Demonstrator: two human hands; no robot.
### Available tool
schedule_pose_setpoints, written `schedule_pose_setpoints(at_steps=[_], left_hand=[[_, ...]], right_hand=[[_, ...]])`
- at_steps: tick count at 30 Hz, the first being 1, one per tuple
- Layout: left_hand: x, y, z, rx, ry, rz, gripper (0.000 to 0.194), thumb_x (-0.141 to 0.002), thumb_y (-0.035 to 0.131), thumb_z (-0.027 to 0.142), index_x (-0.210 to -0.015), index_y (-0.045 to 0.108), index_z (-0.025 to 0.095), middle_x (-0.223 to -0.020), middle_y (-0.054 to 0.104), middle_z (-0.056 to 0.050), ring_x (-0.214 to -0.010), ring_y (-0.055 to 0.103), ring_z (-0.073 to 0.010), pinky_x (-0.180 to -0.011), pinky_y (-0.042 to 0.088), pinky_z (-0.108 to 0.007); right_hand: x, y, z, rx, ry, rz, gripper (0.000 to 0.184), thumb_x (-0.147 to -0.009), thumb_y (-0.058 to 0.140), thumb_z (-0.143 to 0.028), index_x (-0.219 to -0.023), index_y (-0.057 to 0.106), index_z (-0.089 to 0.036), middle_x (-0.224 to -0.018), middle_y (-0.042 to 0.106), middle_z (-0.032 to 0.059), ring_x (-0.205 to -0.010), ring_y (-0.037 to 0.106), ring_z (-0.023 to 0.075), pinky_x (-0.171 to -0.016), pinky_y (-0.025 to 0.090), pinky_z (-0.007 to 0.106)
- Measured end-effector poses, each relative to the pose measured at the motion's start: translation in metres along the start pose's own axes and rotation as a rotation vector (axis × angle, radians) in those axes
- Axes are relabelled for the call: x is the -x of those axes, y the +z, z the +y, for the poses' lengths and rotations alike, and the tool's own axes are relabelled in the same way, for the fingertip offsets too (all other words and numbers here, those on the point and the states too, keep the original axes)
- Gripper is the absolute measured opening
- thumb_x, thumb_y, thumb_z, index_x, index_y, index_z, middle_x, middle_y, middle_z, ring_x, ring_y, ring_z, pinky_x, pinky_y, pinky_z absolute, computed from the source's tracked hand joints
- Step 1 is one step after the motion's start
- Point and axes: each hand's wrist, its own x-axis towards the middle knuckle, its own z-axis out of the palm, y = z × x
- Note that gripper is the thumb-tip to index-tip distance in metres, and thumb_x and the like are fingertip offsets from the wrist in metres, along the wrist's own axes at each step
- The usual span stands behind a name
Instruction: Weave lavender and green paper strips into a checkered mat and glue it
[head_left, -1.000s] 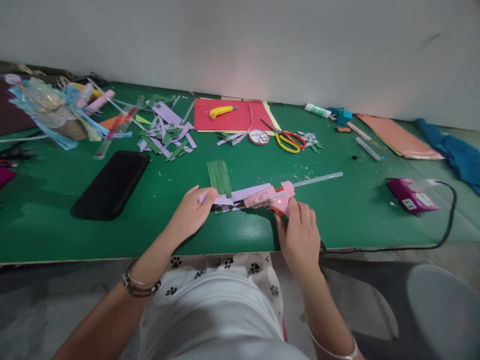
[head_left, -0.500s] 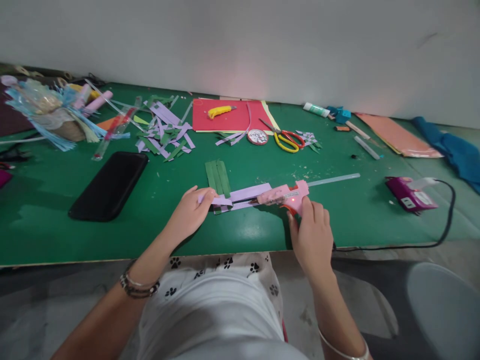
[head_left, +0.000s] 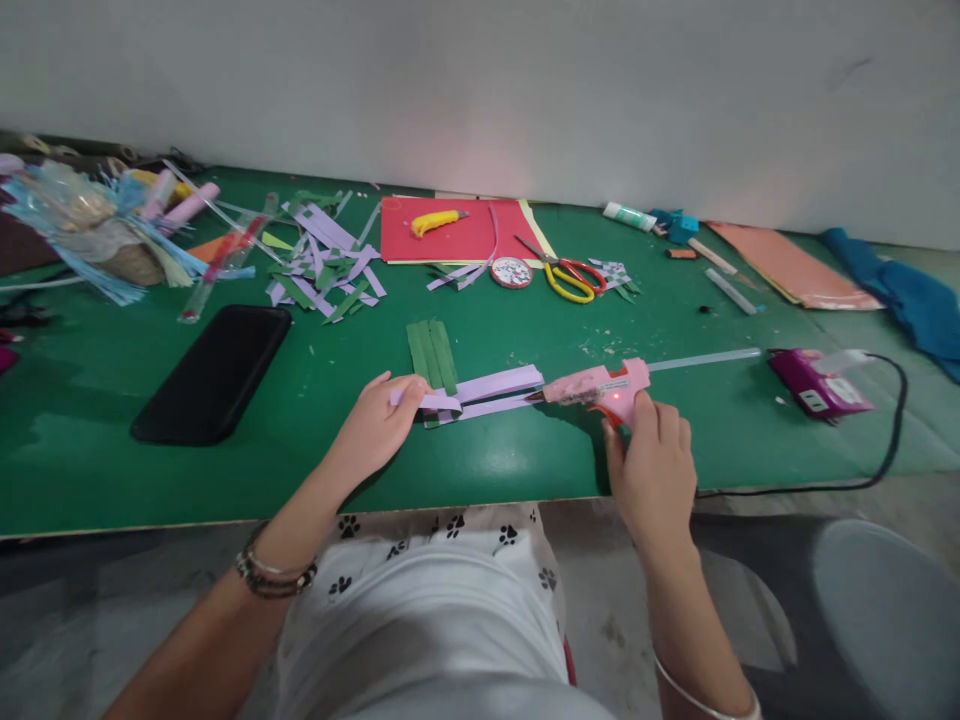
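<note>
My right hand [head_left: 654,472] grips a pink glue gun [head_left: 596,385] with a clear glue stick out its back; the nozzle touches the right end of lilac paper strips [head_left: 491,390] lying on the green table [head_left: 225,470]. My left hand [head_left: 379,420] pinches the left end of those strips, holding them down. Three green strips [head_left: 432,352] pass under the lilac ones and stick out behind them.
A black phone [head_left: 214,372] lies at left. Behind are paper offcuts [head_left: 326,265], a red sheet [head_left: 450,232] with a yellow cutter [head_left: 435,221], scissors [head_left: 566,275], a tape roll [head_left: 512,272], a purple plug box [head_left: 817,385] with black cable, and orange paper [head_left: 795,268].
My right hand has drawn the glue gun to the right along the lilac strips, from near their middle to their right end. My left hand has stayed put.
</note>
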Motion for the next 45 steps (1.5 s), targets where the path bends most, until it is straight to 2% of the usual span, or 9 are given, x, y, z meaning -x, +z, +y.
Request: schedule_pose_setpoints(at_steps=[18, 25, 32, 40, 45], left_hand=[[0.000, 0.000, 0.000, -0.018, -0.001, -0.005, 0.040, -0.082, 0.019, 0.040, -0.069, 0.052, 0.021, -0.075, 0.062, 0.000, -0.076, 0.055, -0.0166, -0.103, 0.025, -0.039], [0.000, 0.000, -0.001, -0.011, -0.003, -0.004, 0.039, -0.082, 0.020, 0.040, -0.070, 0.052, 0.021, -0.075, 0.061, 0.000, -0.076, 0.055, -0.0163, -0.104, 0.024, -0.038], [0.000, 0.001, -0.001, 0.013, -0.004, -0.002, 0.040, -0.082, 0.020, 0.041, -0.069, 0.052, 0.021, -0.075, 0.062, 0.000, -0.076, 0.055, -0.0163, -0.105, 0.022, -0.038], [0.000, 0.001, -0.002, 0.018, 0.004, 0.003, 0.040, -0.082, 0.022, 0.041, -0.070, 0.054, 0.020, -0.077, 0.063, 0.000, -0.078, 0.056, -0.0164, -0.105, 0.022, -0.040], [0.000, 0.000, -0.001, 0.019, -0.009, 0.000, 0.041, -0.082, 0.021, 0.041, -0.070, 0.054, 0.021, -0.079, 0.064, 0.000, -0.079, 0.056, -0.0164, -0.105, 0.021, -0.039]], right_hand=[[-0.005, -0.003, 0.012, 0.065, -0.003, 0.036, 0.039, -0.085, 0.032, -0.035, -0.111, 0.047, -0.009, -0.088, 0.052, 0.0149, -0.074, 0.044, 0.0229, -0.064, 0.038, 0.036], [-0.008, -0.003, 0.013, 0.127, -0.009, 0.040, 0.040, -0.084, 0.035, -0.036, -0.110, 0.048, -0.008, -0.089, 0.053, 0.0154, -0.075, 0.043, 0.0235, -0.061, 0.033, 0.034], [-0.012, -0.007, 0.009, 0.145, 0.030, 0.049, 0.036, -0.085, 0.035, -0.032, -0.112, 0.049, -0.013, -0.094, 0.053, 0.0134, -0.081, 0.043, 0.0238, -0.071, 0.027, 0.039], [-0.018, -0.009, 0.005, 0.162, 0.000, 0.164, 0.026, -0.085, 0.038, -0.029, -0.101, 0.054, -0.018, -0.091, 0.055, 0.0096, -0.081, 0.042, 0.0209, -0.073, 0.022, 0.038], [-0.023, -0.006, 0.008, 0.140, -0.021, 0.163, 0.026, -0.083, 0.040, -0.027, -0.103, 0.055, -0.018, -0.093, 0.053, 0.0101, -0.083, 0.041, 0.0212, -0.073, 0.022, 0.039]])
